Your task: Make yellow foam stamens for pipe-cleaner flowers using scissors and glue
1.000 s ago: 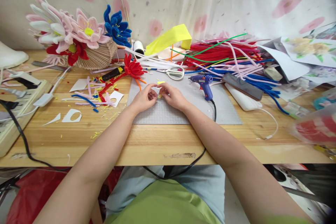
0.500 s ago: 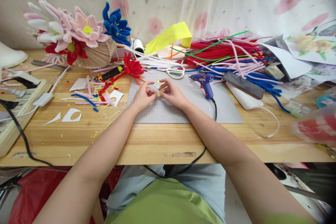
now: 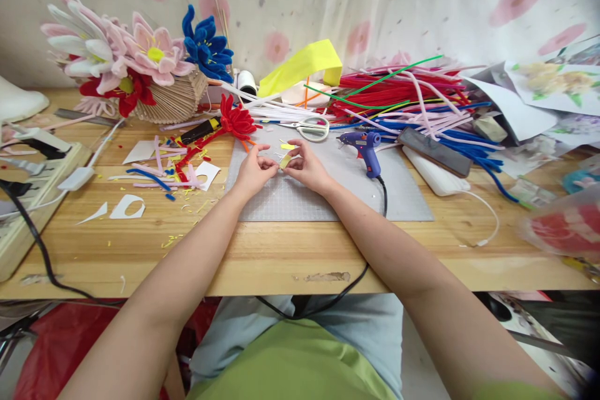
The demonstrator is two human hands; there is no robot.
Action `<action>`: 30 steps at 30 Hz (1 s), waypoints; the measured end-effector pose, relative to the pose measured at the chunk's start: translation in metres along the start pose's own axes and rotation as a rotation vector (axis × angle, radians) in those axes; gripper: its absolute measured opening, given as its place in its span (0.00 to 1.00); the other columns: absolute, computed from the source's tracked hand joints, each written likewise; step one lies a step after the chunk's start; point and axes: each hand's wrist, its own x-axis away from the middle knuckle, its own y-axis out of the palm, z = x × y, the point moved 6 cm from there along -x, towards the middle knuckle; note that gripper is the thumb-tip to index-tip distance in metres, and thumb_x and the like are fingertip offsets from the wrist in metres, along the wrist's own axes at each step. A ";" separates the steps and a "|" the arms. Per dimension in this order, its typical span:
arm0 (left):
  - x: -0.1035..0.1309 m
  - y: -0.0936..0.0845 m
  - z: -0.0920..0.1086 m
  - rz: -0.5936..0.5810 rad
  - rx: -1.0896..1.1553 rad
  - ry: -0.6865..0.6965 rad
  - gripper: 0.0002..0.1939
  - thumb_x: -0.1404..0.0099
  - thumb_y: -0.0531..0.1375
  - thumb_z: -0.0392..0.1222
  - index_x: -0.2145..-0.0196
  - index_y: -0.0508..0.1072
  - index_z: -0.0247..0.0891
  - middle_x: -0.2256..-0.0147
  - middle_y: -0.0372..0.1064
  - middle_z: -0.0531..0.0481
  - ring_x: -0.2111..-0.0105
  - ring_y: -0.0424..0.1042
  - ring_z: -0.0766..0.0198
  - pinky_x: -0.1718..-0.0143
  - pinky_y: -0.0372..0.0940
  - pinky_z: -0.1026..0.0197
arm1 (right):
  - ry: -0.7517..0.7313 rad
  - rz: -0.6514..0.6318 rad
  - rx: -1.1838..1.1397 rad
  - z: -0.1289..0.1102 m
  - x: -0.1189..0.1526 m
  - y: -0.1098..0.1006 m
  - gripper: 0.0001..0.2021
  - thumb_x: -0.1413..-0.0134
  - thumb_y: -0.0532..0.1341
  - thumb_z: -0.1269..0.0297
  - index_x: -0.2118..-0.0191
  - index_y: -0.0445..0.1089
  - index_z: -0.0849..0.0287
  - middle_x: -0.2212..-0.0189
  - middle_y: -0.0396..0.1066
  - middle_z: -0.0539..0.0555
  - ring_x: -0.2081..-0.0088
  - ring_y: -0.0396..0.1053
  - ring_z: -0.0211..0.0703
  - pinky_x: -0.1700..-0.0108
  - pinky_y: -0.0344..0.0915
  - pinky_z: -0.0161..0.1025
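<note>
Above the grey cutting mat [image 3: 328, 200], my right hand [image 3: 307, 167] pinches a small pale yellow strip [image 3: 284, 161] between thumb and fingers. My left hand [image 3: 255, 170] meets it from the other side, its thumb and fingertips closed at the strip's left edge. Another small yellow piece [image 3: 287, 146] lies on the mat just behind the fingers. Left of my hands, a red pipe-cleaner flower [image 3: 237, 119] with an orange stem rests at the mat's back corner. A blue glue gun [image 3: 368, 149] lies on the mat to the right.
Behind the mat are scissors [image 3: 315, 129], a folded yellow sheet [image 3: 304, 69] and red pipe cleaners [image 3: 398, 90]. A phone [image 3: 435, 151] sits at right. Paper scraps [image 3: 128, 206] and a utility knife [image 3: 199, 130] lie left, near finished flowers [image 3: 152, 53] and a power strip [image 3: 51, 194].
The yellow strip has turned and shows more of its length between my fingers. My left fingers have closed in towards it. The rest stays in place.
</note>
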 end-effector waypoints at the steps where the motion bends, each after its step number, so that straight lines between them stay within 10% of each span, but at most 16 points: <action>1: 0.000 0.000 0.000 -0.003 -0.003 -0.001 0.27 0.53 0.63 0.36 0.55 0.61 0.38 0.76 0.70 0.57 0.77 0.69 0.70 0.71 0.64 0.65 | 0.000 0.000 0.005 0.000 0.000 0.000 0.30 0.62 0.63 0.65 0.51 0.51 0.52 0.63 0.58 0.48 0.71 0.68 0.32 0.65 0.68 0.37; 25: 0.000 0.002 0.000 -0.018 -0.011 0.005 0.27 0.52 0.63 0.36 0.54 0.60 0.38 0.75 0.70 0.56 0.75 0.70 0.69 0.69 0.65 0.63 | 0.005 0.023 -0.039 0.003 -0.003 -0.001 0.28 0.64 0.63 0.64 0.53 0.53 0.54 0.65 0.60 0.46 0.71 0.67 0.32 0.66 0.68 0.37; 30: -0.003 -0.014 0.005 0.180 -0.015 0.109 0.23 0.49 0.60 0.33 0.55 0.61 0.39 0.65 0.72 0.50 0.66 0.71 0.67 0.62 0.66 0.61 | 0.058 0.103 -0.127 0.005 -0.005 -0.008 0.29 0.67 0.65 0.66 0.55 0.53 0.53 0.67 0.61 0.45 0.72 0.67 0.32 0.65 0.68 0.37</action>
